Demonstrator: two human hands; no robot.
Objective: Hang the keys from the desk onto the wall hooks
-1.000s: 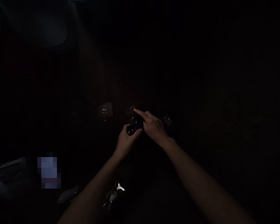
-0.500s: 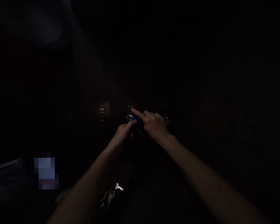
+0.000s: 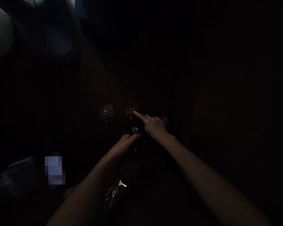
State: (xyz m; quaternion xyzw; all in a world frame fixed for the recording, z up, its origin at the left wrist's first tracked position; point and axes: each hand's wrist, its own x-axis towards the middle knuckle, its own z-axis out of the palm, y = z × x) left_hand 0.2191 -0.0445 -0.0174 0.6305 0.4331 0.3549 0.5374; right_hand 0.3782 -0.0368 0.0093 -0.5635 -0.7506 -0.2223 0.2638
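Observation:
The scene is very dark. My left hand (image 3: pixel 126 140) is closed on a blue key tag (image 3: pixel 142 133) with a shiny metal key ring (image 3: pixel 135 130); what hangs below it is mostly lost in shadow. Above it, my right hand (image 3: pixel 155 127) holds nothing that I can see. Its index finger is stretched out to a small metal hook (image 3: pixel 131 110), at or touching it, while the other fingers look partly bent. A gap separates the key ring from this hook.
Left of that hook, another metal hook (image 3: pixel 106 112) sits on a pale plate. Shiny metal items (image 3: pixel 163 117) are beyond my right hand. Loose keys (image 3: pixel 114 190) lie near my left forearm. A blurred-out pale rectangle (image 3: pixel 53 169) is at lower left.
My left hand has come down toward me with the key ring and blue tag, away from the hook. My right index finger stays at the hook. The view has shifted slightly.

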